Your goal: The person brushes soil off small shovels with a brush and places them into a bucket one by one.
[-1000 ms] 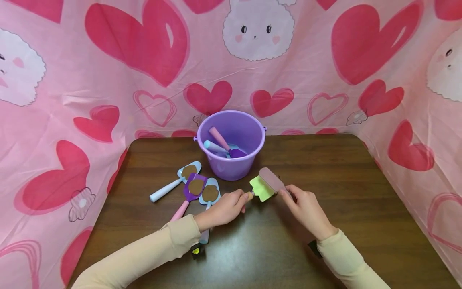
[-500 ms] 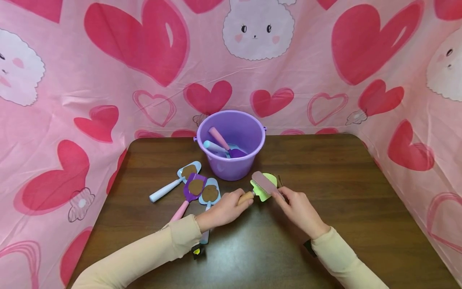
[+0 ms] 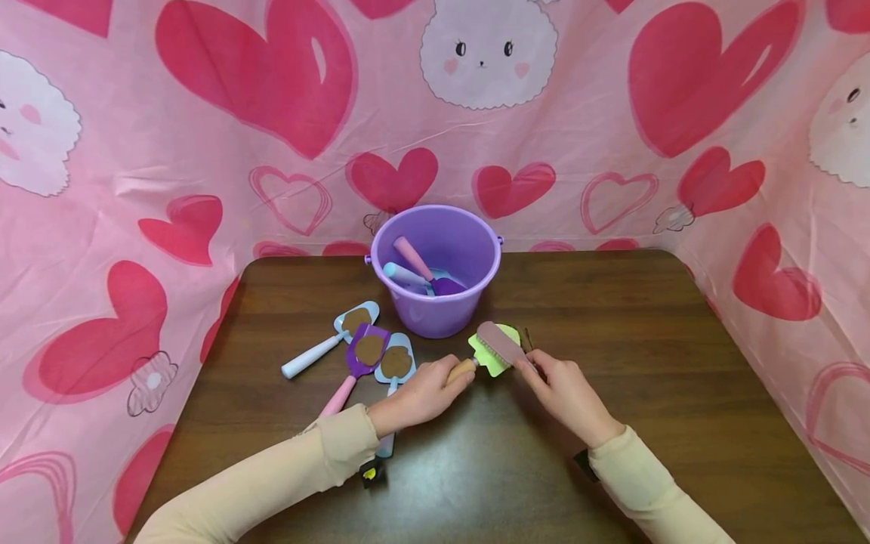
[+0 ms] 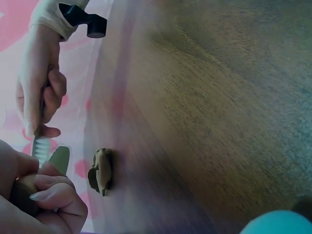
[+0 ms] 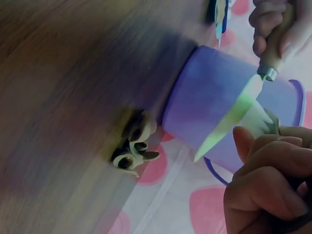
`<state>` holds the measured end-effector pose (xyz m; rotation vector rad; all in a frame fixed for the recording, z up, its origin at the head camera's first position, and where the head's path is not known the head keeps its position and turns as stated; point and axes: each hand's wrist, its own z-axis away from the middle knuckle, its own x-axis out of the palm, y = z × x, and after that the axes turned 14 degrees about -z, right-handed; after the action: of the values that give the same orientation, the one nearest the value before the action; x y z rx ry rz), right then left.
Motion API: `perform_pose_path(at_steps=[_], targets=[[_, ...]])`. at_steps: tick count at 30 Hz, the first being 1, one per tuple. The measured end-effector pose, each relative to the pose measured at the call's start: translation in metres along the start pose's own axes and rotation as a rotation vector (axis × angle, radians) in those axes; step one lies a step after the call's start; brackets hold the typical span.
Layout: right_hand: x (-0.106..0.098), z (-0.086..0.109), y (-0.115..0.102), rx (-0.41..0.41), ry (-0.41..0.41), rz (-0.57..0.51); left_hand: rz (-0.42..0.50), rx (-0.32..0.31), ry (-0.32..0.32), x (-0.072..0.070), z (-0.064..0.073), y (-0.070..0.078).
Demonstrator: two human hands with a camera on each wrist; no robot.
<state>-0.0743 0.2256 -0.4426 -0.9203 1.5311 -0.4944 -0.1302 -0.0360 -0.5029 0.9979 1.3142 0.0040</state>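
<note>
In the head view my left hand [image 3: 421,387] grips the wooden handle of a toy shovel [image 3: 488,366] with a light green blade. My right hand [image 3: 571,393] holds a dusty-pink brush [image 3: 501,341], its head lying across that blade with the bristles toward it. The right wrist view shows the green blade [image 5: 222,129] edge-on, with the curled fingers of my right hand [image 5: 270,180] just beside it. Curled brown pieces [image 5: 136,146] lie on the table near the shovel; in the left wrist view they form a small clump [image 4: 102,171].
Left of my hands lie a light blue shovel [image 3: 313,357], a purple one with a pink handle [image 3: 340,396] and another light blue one [image 3: 405,349], each bearing a brown patch. Behind them stands a purple bucket [image 3: 438,316] with more shovels inside. Patterned pink cloth [image 3: 571,128] hangs behind the table.
My right hand has moved left and slightly down, bringing the brush farther across the green blade. Both hands have barely moved over the last half second.
</note>
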Motion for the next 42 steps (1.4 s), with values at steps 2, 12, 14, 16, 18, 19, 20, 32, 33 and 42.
perform_pose_path(at_steps=[2, 12, 14, 16, 18, 19, 20, 32, 33, 42], targets=[[0.000, 0.000, 0.001, 0.014, 0.011, 0.000, 0.018, -0.008, -0.011, -0.015, 0.005, 0.017], [-0.010, 0.000, 0.014, 0.133, 0.088, 0.028, -0.013, -0.074, -0.066, -0.036, 0.011, 0.045], [-0.010, 0.001, 0.013, 0.126, 0.093, 0.011, -0.012, -0.069, -0.066, -0.035, 0.011, 0.045], [-0.007, 0.002, 0.011, 0.099, 0.080, -0.012, -0.003, -0.065, -0.063, -0.035, 0.010, 0.044], [-0.004, 0.003, 0.008, 0.061, 0.053, -0.034, 0.014, -0.058, -0.062, -0.035, 0.009, 0.043], [-0.003, 0.004, 0.007, 0.043, 0.039, -0.043, 0.016, -0.039, -0.045, -0.029, 0.008, 0.037], [-0.002, 0.004, 0.005, 0.026, 0.028, -0.050, 0.017, -0.017, -0.026, -0.023, 0.007, 0.030], [-0.009, 0.000, 0.014, 0.083, 0.114, 0.010, 0.050, -0.052, -0.032, -0.038, 0.010, 0.049], [-0.009, 0.000, 0.014, 0.082, 0.115, 0.011, 0.058, -0.045, -0.032, -0.037, 0.009, 0.047], [0.000, 0.005, 0.011, -0.084, 0.009, -0.084, 0.054, -0.021, 0.023, -0.013, 0.001, 0.019]])
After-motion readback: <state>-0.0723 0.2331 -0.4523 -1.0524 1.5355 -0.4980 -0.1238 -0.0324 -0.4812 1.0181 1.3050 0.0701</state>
